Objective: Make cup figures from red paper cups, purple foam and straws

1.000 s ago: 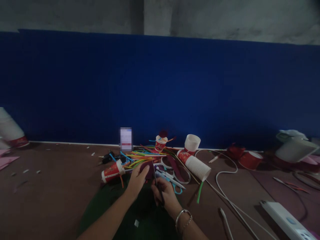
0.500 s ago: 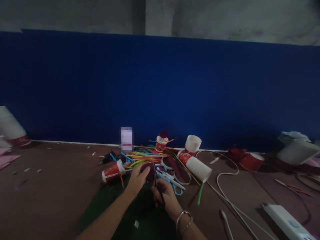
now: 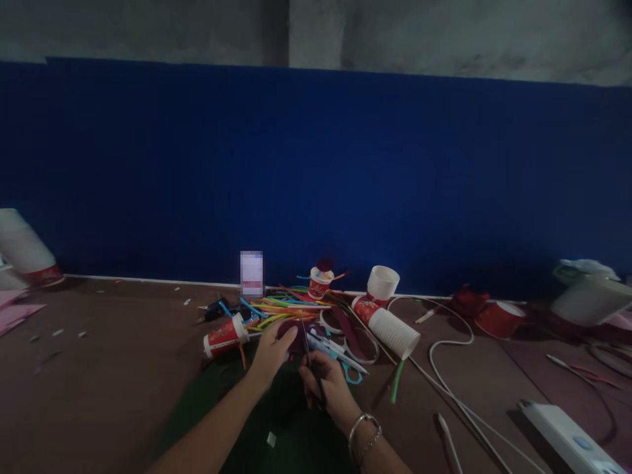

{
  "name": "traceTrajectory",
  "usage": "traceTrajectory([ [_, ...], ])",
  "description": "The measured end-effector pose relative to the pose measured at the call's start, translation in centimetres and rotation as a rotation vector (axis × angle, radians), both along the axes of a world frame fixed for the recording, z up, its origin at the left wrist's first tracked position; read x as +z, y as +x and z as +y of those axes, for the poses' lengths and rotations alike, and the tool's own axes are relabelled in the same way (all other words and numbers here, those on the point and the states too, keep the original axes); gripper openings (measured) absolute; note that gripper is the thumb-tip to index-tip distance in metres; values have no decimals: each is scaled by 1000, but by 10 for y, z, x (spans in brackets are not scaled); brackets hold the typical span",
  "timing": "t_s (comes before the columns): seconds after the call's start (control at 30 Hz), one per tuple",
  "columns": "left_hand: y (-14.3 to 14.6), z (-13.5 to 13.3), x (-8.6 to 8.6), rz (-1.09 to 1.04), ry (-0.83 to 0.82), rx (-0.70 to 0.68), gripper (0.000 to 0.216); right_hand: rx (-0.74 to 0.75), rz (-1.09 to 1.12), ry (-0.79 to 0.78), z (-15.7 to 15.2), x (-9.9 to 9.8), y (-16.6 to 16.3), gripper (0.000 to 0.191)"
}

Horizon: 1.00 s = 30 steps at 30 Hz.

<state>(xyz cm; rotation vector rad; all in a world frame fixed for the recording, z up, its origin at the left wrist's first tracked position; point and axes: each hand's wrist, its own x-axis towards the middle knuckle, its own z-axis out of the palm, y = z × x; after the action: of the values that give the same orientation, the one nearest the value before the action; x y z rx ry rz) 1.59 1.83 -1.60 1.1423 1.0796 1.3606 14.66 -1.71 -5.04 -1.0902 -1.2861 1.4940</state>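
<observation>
My left hand [image 3: 270, 355] pinches a piece of dark red paper [image 3: 295, 337] between thumb and fingers. In my right hand [image 3: 328, 382] is a pair of dark-handled scissors [image 3: 310, 355], its blades pointing up beside the paper's right edge. Whether the blades touch the paper I cannot tell. Just beyond both hands lies a pile of coloured pipe cleaners [image 3: 281, 308]. Light-blue-handled scissors [image 3: 352, 374] and a white pen [image 3: 345, 355] rest to the right of my right hand. A red and white paper cup [image 3: 224, 337] lies tipped over left of my left hand.
A small paper cup [image 3: 320, 283] with coloured strips stands at the back. Stacked paper cups [image 3: 392, 332] lie right of it. A white cable [image 3: 434, 355] runs towards a power strip [image 3: 563, 434]. Pink paper [image 3: 20, 316] and more cups [image 3: 24, 243] are far left. A blue panel [image 3: 316, 164] rises behind.
The view has shifted very slightly. My hands stay in nearly the same place, still holding the paper and the scissors.
</observation>
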Motion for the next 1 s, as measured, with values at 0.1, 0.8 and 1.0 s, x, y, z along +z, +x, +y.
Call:
traceTrajectory([
  [0.1,-1,0,-1,55,-4,-5,30,-1,7,17,0,-1,0,36],
  [0.8,-11,8,-1,196,67,-103,23,12,-12,-17,-1,3,1,34],
  [1.0,-13,7,2,206,51,-139,21,25,-3,-18,-2,3,1,34],
])
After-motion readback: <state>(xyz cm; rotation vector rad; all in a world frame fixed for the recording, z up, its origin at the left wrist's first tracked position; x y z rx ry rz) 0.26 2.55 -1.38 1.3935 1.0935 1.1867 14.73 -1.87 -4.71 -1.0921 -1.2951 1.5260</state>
